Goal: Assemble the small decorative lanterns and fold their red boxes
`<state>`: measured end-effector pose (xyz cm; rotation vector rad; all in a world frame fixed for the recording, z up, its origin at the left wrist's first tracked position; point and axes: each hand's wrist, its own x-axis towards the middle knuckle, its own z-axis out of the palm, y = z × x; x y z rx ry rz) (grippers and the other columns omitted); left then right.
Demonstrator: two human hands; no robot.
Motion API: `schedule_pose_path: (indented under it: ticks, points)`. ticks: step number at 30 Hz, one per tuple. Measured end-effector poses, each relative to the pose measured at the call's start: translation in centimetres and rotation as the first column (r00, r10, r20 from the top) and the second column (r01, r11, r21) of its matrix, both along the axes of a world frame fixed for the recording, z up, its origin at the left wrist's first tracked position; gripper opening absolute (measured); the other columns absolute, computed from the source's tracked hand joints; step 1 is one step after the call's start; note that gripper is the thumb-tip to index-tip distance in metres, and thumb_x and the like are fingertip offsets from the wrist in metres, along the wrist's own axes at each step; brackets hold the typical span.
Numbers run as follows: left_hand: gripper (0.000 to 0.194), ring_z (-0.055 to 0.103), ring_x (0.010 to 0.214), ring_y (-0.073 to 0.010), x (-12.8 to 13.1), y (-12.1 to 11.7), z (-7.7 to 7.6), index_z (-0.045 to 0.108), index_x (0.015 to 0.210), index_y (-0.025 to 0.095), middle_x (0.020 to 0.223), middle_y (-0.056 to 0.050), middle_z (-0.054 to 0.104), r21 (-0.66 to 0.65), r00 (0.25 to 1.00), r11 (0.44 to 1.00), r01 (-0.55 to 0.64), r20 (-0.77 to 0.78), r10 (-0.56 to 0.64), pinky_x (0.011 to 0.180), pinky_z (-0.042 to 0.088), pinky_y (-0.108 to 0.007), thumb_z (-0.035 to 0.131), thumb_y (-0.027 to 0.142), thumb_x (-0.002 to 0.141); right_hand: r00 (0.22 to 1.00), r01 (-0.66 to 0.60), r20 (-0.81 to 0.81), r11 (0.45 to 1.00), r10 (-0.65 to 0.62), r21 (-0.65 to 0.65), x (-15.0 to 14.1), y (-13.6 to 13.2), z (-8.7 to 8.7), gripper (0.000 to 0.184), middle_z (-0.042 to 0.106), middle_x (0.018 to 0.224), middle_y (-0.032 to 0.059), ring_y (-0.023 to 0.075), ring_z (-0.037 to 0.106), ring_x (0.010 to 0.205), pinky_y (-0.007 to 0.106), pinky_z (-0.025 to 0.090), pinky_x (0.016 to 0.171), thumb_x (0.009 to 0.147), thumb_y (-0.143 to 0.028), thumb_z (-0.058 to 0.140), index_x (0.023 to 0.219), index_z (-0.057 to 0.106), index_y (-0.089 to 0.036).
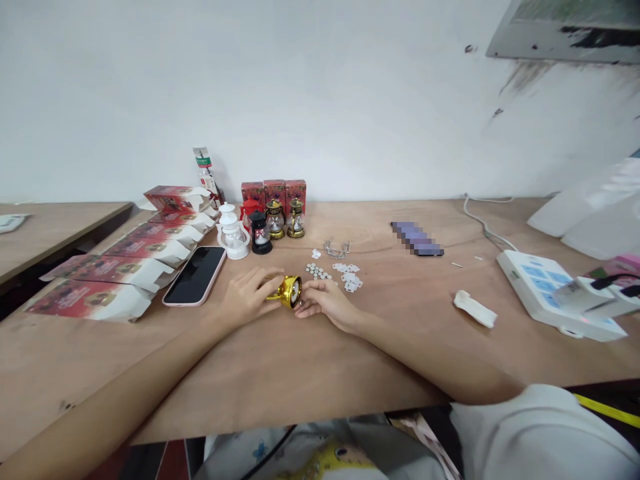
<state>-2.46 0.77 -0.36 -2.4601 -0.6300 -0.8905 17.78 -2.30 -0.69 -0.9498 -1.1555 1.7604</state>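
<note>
My left hand [249, 295] is wrapped round a shiny gold mini lantern [287, 291], which lies on its side with its base facing right. Bent and close together, the fingers of my right hand [327, 303] are at the rim of that base; whatever they pinch, if anything, is too small to make out. Just beyond the hands are several button cells [319, 272], white plastic pieces [350, 277] and small bent metal pieces [337, 249]. A white lantern [233, 233], a black lantern [260, 233], a red one and two bronze-gold lanterns [295, 220] stand farther back.
Flattened red boxes [135, 257] overlap at the left, beside a pink-edged phone [196, 275]. Three small red boxes [275, 192] stand by the wall. A dark phone-like slab [417, 239], a white scrap [475, 309] and a power strip [555, 290] with plugged-in chargers lie right.
</note>
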Motion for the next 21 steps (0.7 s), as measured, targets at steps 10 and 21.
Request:
schedule_pose_path:
  ticks: [10, 21]
  points:
    - [0.009, 0.066, 0.096, -0.0159, 0.2, 0.0, 1.2, 0.056, 0.091, 0.023, 0.101, -0.002, 0.071, 0.41, 0.983, 0.91, 0.061, -0.183, 0.017, 0.076, 0.047, -0.027, 0.053, 0.016, 0.087, 0.999, -0.038, 0.016, 0.988, 0.041, -0.148, 0.4, 0.4, 0.8, 0.018, 0.071, 0.068, 0.0088, 0.0145, 0.07, 0.061, 0.032, 0.057, 0.085, 0.076, -0.007, 0.052, 0.068, 0.067, -0.008]
    - [0.007, 0.066, 0.092, -0.0185, 0.0, 0.1, 1.4, 0.057, 0.093, 0.021, 0.098, -0.006, 0.072, 0.39, 0.99, 0.921, 0.017, -0.136, 0.04, 0.082, 0.045, -0.034, 0.052, 0.022, 0.088, 0.996, -0.062, -0.076, 0.977, 0.048, -0.202, 0.8, 0.7, 1.0, 0.021, 0.069, 0.068, 0.0072, 0.0149, 0.069, 0.066, 0.034, 0.057, 0.087, 0.081, -0.004, 0.051, 0.071, 0.068, -0.008]
